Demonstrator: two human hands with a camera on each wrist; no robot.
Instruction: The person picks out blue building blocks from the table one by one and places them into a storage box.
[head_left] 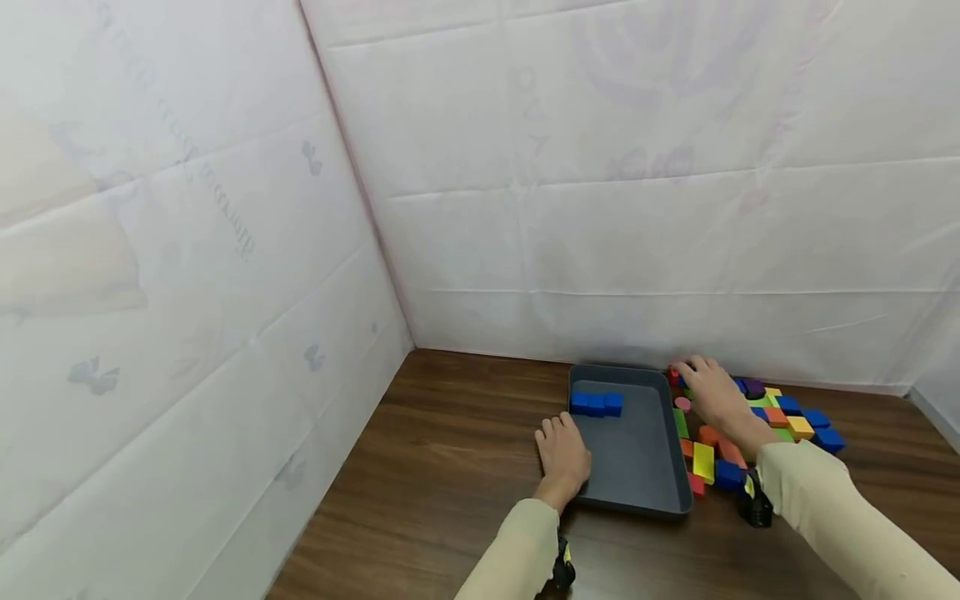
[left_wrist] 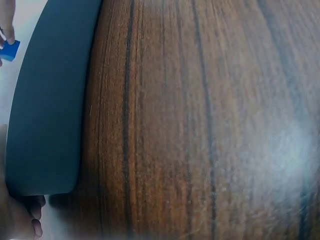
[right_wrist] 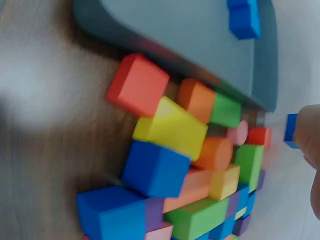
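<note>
Legible text: none with certainty; the white sheeting (head_left: 637, 167) that walls the space carries faint, washed-out print seen from the reverse side; on the left panel a slanting line of mirrored cursive script, too pale to read; on the rear panel a few large mirrored capitals, likewise not decipherable; pale motifs beside them, no numbers; the grey tray (head_left: 637, 454), the coloured blocks (head_left: 750, 425) and the wooden worktop (head_left: 450, 467) bear no lettering, labels or brand marks in any view.
</note>
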